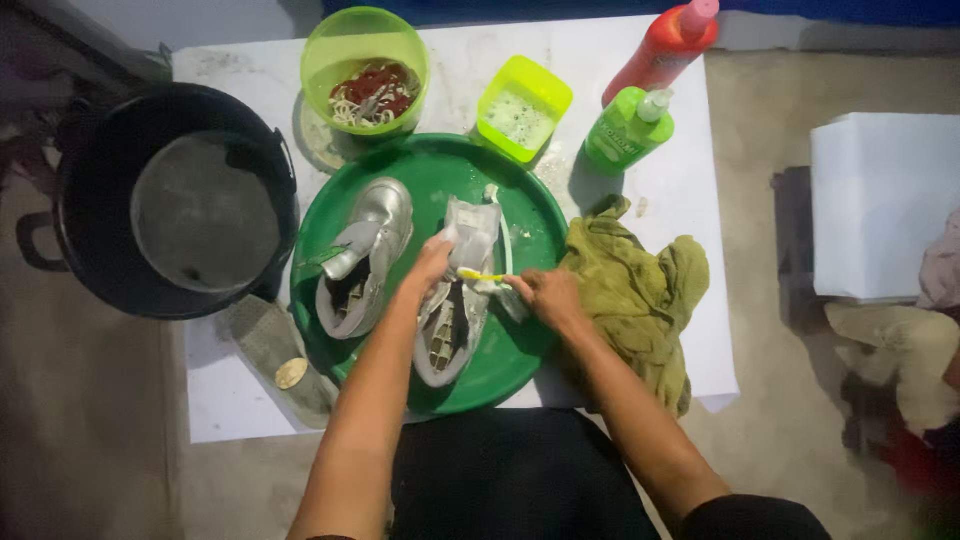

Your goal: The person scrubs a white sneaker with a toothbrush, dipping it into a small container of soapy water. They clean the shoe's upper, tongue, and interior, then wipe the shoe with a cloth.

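Note:
A round green basin (535,215) sits on a white table and holds two silver-grey shoes. My left hand (428,268) grips the right-hand shoe (452,320) near its upper. My right hand (548,296) holds a small yellow brush (482,276) against that shoe's side. The other shoe (365,255) lies loose on the basin's left side, untouched.
A large black pot (160,200) of water stands to the left. Behind the basin are a green tub (366,70) with laces inside, a small lime container (523,107) of foam, a green bottle (628,130) and a red bottle (665,48). An olive rag (640,300) lies right; an insole (280,355) lies front-left.

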